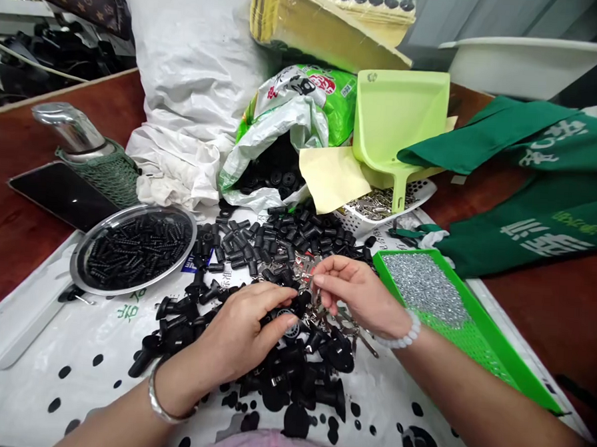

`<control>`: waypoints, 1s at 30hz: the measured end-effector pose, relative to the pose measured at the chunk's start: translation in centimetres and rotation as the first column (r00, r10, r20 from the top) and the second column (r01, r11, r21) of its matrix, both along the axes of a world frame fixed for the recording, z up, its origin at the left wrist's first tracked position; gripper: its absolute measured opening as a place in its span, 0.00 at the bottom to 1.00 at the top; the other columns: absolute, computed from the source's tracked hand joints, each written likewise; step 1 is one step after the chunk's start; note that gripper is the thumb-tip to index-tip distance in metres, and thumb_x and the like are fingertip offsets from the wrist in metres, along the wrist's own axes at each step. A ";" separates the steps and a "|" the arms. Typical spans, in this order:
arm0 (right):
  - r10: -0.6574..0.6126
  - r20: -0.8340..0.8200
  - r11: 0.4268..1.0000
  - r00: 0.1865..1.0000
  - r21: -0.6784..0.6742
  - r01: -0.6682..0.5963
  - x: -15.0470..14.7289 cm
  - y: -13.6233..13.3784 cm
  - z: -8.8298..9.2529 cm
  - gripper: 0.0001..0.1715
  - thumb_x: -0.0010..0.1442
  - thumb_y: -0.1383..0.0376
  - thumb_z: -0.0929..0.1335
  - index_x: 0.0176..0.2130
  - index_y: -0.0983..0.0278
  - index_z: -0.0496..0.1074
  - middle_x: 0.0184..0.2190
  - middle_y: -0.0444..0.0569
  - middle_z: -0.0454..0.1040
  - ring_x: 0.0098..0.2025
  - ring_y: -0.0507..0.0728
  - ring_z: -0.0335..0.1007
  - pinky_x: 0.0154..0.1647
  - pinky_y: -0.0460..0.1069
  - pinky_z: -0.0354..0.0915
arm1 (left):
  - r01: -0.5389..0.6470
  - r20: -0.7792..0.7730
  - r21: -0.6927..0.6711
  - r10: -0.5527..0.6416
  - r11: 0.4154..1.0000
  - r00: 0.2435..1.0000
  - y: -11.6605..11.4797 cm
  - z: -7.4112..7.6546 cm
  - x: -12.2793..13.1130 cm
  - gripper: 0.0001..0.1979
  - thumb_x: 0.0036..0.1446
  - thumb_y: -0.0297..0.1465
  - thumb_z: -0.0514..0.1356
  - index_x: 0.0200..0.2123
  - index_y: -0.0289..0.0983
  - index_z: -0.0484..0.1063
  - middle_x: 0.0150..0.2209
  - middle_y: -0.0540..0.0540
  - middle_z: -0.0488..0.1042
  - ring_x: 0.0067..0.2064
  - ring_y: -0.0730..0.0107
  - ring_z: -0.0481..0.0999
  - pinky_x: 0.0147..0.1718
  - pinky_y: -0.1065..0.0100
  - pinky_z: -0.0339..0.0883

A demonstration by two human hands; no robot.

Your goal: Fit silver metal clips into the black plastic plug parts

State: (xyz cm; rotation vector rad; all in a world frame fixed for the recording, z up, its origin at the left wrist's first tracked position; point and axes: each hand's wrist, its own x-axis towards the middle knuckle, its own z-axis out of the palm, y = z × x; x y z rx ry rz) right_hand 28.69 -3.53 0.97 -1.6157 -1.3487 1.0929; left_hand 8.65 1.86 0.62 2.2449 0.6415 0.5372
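My left hand (243, 324) is closed around a black plastic fitting (301, 305), thumb and forefinger on either side of it. Close by on the right, my right hand (355, 293) pinches a small, thin metal piece (306, 275) between thumb and fingertips. Its other fingers are curled in. Below that hand lie several loose flat metal strips (367, 344). Black cylindrical parts (258, 238) are heaped behind the hands. More black fittings with flared ends (334, 349) lie in front of and between my wrists.
A steel dish (192, 244) of black ribbed pieces stands left, beside a phone (62, 194). At right is a green tray (521, 375) of small silver pieces. Behind are an open sack (311, 121), a white basket (361, 220), a light-green dustpan (401, 115) and green cloth (534, 216).
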 end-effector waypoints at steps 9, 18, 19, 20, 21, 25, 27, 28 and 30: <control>-0.117 -0.219 0.983 0.969 0.113 0.144 -3.9 -1.1 0.9 0.13 0.53 0.59 0.69 0.36 0.64 0.71 0.24 0.43 0.69 0.23 0.49 0.63 0.22 0.43 0.62 | -0.074 0.272 -0.697 0.359 0.713 0.893 -0.6 -0.4 2.1 0.14 0.49 0.30 0.62 0.40 0.33 0.68 0.27 0.50 0.70 0.27 0.76 0.72 0.28 0.74 0.69; -0.142 -0.366 0.990 0.920 -0.031 0.140 -4.1 -2.0 -1.9 0.14 0.54 0.56 0.69 0.37 0.64 0.72 0.19 0.44 0.72 0.22 0.52 0.67 0.26 0.46 0.64 | -0.233 0.320 -0.457 0.403 0.859 0.858 -0.6 -0.3 1.9 0.07 0.54 0.31 0.59 0.33 0.35 0.75 0.30 0.45 0.75 0.30 0.71 0.74 0.30 0.71 0.69; -0.157 -0.369 0.987 0.916 -0.014 0.163 -3.9 -2.0 -2.1 0.14 0.53 0.57 0.69 0.37 0.64 0.72 0.21 0.45 0.73 0.22 0.51 0.67 0.27 0.46 0.65 | -0.255 0.315 -0.368 0.378 0.894 0.871 -0.6 -0.3 1.8 0.07 0.55 0.31 0.58 0.32 0.35 0.76 0.30 0.45 0.74 0.32 0.71 0.74 0.32 0.71 0.69; -0.169 -0.366 0.983 0.915 0.000 0.182 -3.6 -2.1 -2.3 0.14 0.53 0.57 0.69 0.37 0.64 0.72 0.23 0.46 0.74 0.21 0.51 0.67 0.26 0.46 0.65 | -0.253 0.299 -0.295 0.341 0.921 0.891 -0.4 -0.3 1.6 0.08 0.55 0.31 0.58 0.32 0.35 0.77 0.31 0.44 0.74 0.33 0.71 0.73 0.32 0.71 0.68; -0.177 -0.359 0.981 0.916 0.016 0.196 -3.4 -2.1 -2.3 0.13 0.53 0.57 0.69 0.36 0.64 0.73 0.24 0.47 0.75 0.21 0.50 0.67 0.26 0.46 0.65 | -0.234 0.269 -0.236 0.295 0.943 0.917 -0.1 -0.3 1.5 0.09 0.56 0.32 0.57 0.34 0.35 0.77 0.32 0.44 0.74 0.33 0.71 0.73 0.32 0.71 0.68; -0.219 -0.281 0.968 0.934 0.059 0.245 -2.3 -2.4 -1.9 0.14 0.53 0.56 0.69 0.35 0.63 0.73 0.25 0.48 0.75 0.19 0.51 0.67 0.22 0.46 0.65 | -0.245 -0.017 0.079 0.247 0.966 0.969 4.5 0.2 0.8 0.13 0.56 0.38 0.57 0.40 0.37 0.75 0.38 0.45 0.75 0.38 0.71 0.74 0.39 0.71 0.68; -0.222 -0.224 0.967 0.949 0.078 0.245 -1.9 -2.5 -1.6 0.13 0.53 0.56 0.69 0.35 0.62 0.74 0.25 0.49 0.75 0.20 0.52 0.68 0.21 0.46 0.66 | -0.354 -0.198 0.235 0.401 0.905 0.894 8.4 0.2 0.4 0.14 0.58 0.39 0.55 0.41 0.38 0.74 0.39 0.45 0.75 0.41 0.68 0.74 0.42 0.68 0.67; -0.218 -0.200 0.967 0.955 0.087 0.239 -1.8 -2.6 -1.5 0.13 0.53 0.56 0.69 0.36 0.62 0.74 0.25 0.49 0.75 0.20 0.53 0.68 0.21 0.46 0.67 | -0.385 -0.235 0.262 0.445 0.885 0.864 10.5 0.1 0.3 0.14 0.57 0.39 0.56 0.40 0.36 0.74 0.39 0.43 0.75 0.41 0.64 0.74 0.42 0.64 0.67; -0.200 -0.176 0.970 0.964 0.104 0.220 -1.7 -2.8 -1.3 0.12 0.54 0.56 0.68 0.36 0.60 0.74 0.25 0.48 0.75 0.21 0.54 0.69 0.21 0.47 0.68 | -0.415 -0.306 0.308 0.503 0.856 0.808 14.3 -0.2 0.4 0.13 0.56 0.37 0.58 0.37 0.33 0.74 0.37 0.40 0.75 0.41 0.60 0.74 0.43 0.59 0.66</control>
